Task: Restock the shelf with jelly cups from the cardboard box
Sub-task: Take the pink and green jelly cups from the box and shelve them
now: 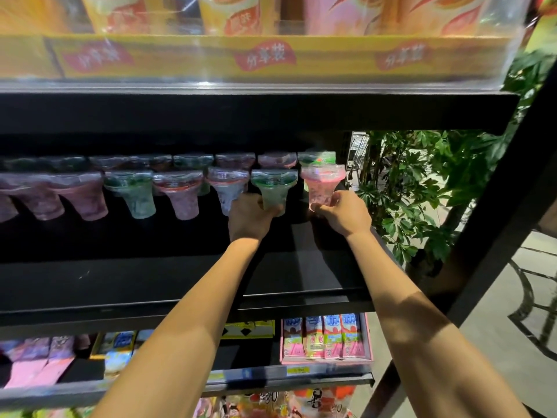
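Near the middle of the frame, a green-lidded jelly cup is gripped by the left hand, whose fingers are curled round the cup's narrow lower part. Just to its right, a pink jelly cup is held at its base by the right hand, with thumb and fingers wrapped about it. Both cups are held upright, lids on top, over the black shelf. Whether their bases touch the shelf cannot be told, as they are hidden by the fingers. The two cups are found at the right end of a front row of jelly cups that runs to the left edge of the frame, and a back row is seen behind it. Yellow cartons are stacked on the level above, across the top of the frame. A pink tray of drink packs is seen below, at lower centre. A leafy plant is seen at the right.
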